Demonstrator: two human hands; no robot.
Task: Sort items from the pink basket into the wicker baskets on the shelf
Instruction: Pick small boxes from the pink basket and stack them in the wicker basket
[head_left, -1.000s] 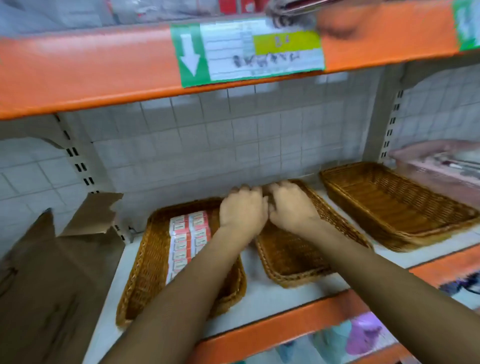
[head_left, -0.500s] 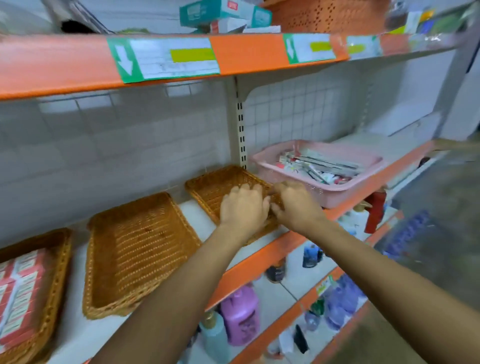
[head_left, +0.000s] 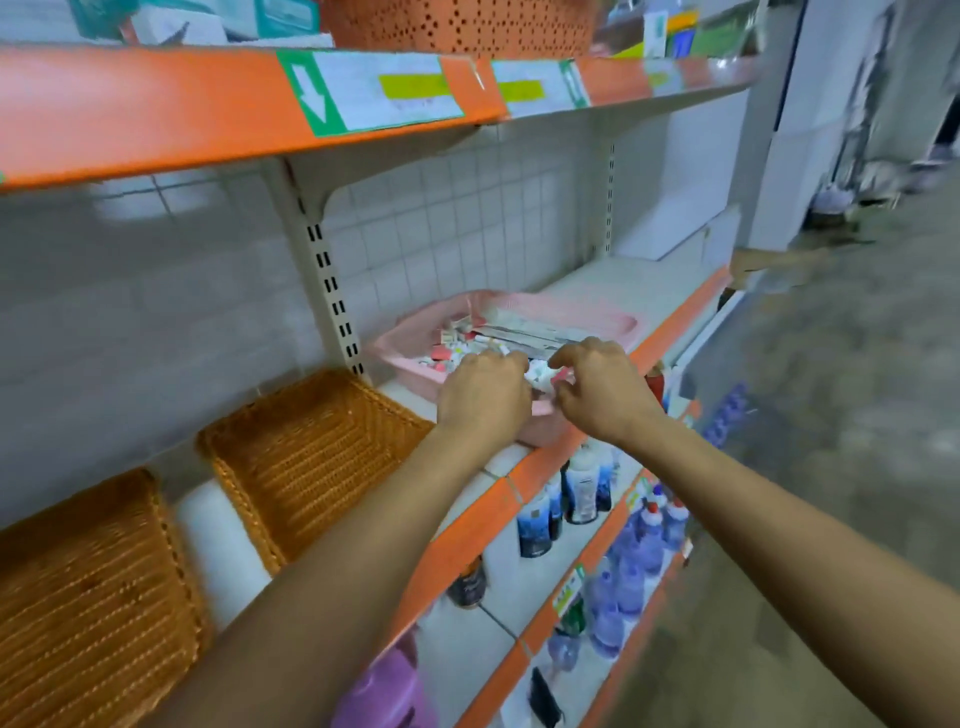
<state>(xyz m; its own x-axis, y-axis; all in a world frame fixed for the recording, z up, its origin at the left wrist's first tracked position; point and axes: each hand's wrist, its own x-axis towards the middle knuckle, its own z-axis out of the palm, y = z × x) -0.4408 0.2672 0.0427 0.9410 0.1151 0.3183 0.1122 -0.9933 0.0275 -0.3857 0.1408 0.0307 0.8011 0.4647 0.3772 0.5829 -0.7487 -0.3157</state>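
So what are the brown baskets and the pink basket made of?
Brown baskets: they look like woven wicker or rattan, matte golden brown. You can see the plaited strands and the braided rim.
Pink basket: probably plastic, smooth and a little shiny, with thin moulded walls. The blur hides finer detail.

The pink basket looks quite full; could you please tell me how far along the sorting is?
Early stage. Done: nothing visible; the wicker basket beside the pink basket and the second wicker basket are empty. In hand: left hand and right hand reach into the pink basket, fingers curled among the packets; grip unclear. Left: that whole pile.
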